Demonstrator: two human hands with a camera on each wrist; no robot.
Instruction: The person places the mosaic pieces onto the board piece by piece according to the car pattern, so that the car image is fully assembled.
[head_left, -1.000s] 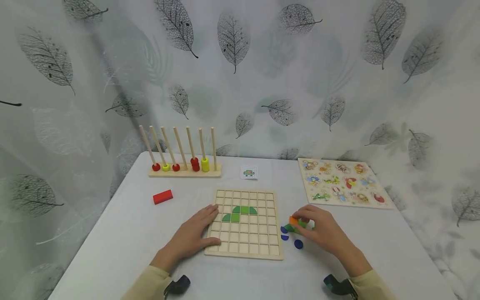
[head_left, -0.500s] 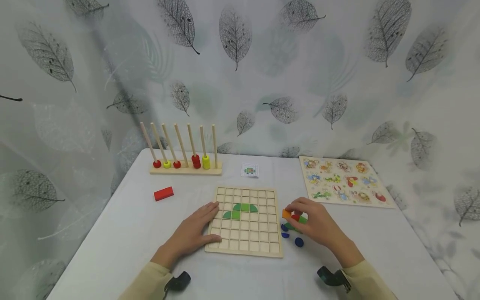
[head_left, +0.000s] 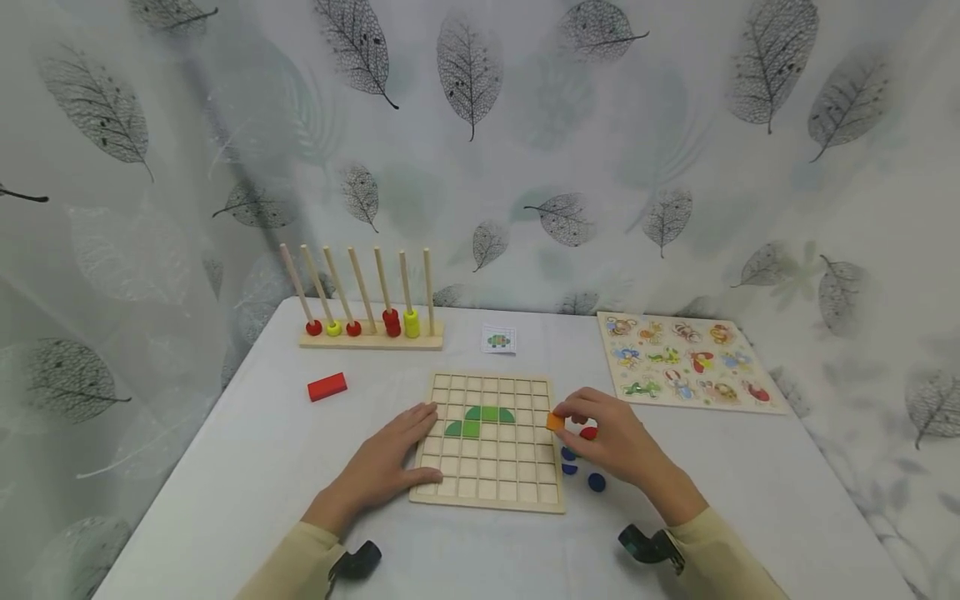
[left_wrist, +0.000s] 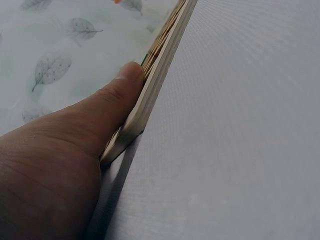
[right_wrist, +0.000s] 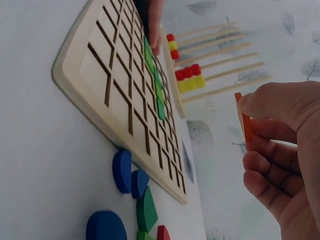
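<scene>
A wooden grid board [head_left: 487, 479] lies in the middle of the table, with green squares and rounded green tiles set in several cells. My left hand [head_left: 386, 454] rests along the board's left edge, its fingers straight and the thumb on the near left part. Beyond the right edge my right hand [head_left: 611, 433] pinches an orange square tile [head_left: 555, 422] between thumb and fingertips; the right wrist view shows this tile [right_wrist: 243, 117] edge-on, raised above the table. Below that hand lie blue half-round tiles [head_left: 568, 462], a blue round tile [head_left: 597, 482] and a red tile [head_left: 588, 432].
A peg stand [head_left: 371, 340] with red and yellow beads stands at the back left, a red block [head_left: 327, 387] before it. Behind the board lies a small picture card [head_left: 498, 339]. An insect puzzle board [head_left: 686, 362] sits at the back right, near the leaf-print curtain [head_left: 525, 125].
My right hand has lifted the orange tile from among the loose tiles and carried it left to the board's right edge. The left hand stays in place on the board.
</scene>
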